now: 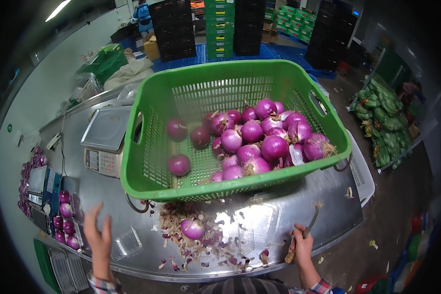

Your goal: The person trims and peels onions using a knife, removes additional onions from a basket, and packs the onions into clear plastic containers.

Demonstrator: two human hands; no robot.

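My right hand (302, 245) grips a knife (312, 222) with a curved blade, some root fibres caught at its tip. My left hand (97, 228) is raised over the steel table's left part, fingers apart and holding nothing, near a clear plastic tray (126, 244). A red onion (192, 229) lies on a heap of roots and peelings (182, 215) between the hands. Beyond them a green plastic basket (239, 183) stands tilted towards me, with many red onions (251, 131) piled mostly at its right side.
Left of the basket sits a digital scale (106, 128). Several trimmed onions (69, 227) rest in trays at the table's left end. A white crate (362, 176) stands by the right edge. Farther off are stacked crates (219, 29), bagged green vegetables (386, 121) and a person in blue (143, 16).
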